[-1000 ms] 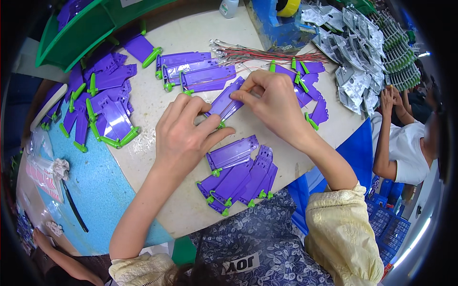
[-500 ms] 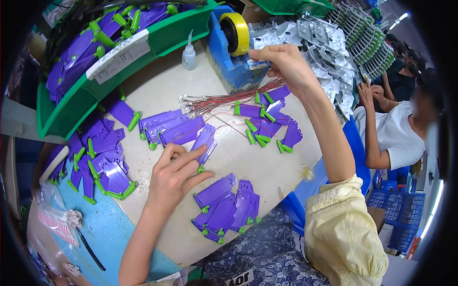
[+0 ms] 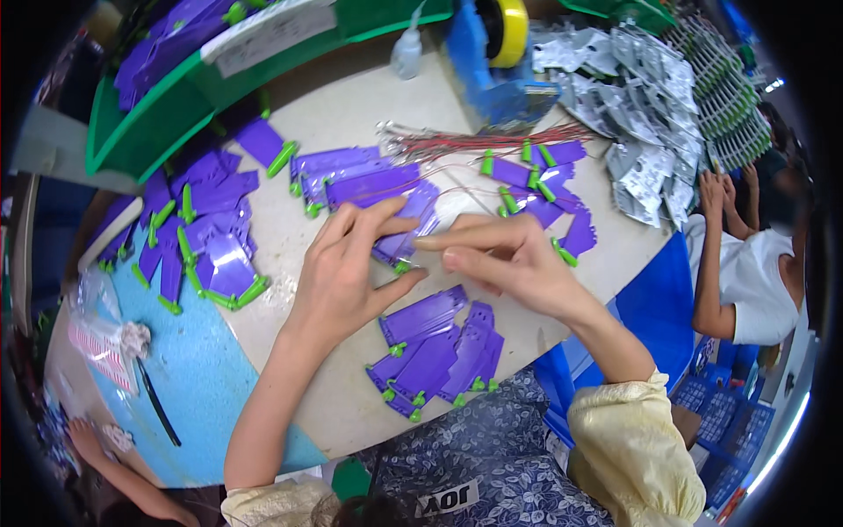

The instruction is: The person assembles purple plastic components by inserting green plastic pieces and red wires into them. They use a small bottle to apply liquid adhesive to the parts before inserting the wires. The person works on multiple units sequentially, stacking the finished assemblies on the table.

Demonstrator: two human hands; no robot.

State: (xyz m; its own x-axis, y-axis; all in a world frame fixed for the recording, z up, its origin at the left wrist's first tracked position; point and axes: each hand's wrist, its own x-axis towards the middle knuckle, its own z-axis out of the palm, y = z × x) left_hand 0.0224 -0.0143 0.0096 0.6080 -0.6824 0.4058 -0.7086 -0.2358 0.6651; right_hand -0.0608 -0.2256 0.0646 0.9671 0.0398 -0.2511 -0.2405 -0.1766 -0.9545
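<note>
Left hand (image 3: 338, 281) pins a purple part (image 3: 406, 230) on the worktop (image 3: 290, 237); right hand (image 3: 509, 263), fingers together at three o'clock, should press squarely (its grip unclear).

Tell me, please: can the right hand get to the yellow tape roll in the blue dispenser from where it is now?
Probably yes. The right hand rests at the table's middle, and the yellow tape roll sits beyond it at the far edge. Only the flat red wire bundle lies between, low enough to pass over.
</note>
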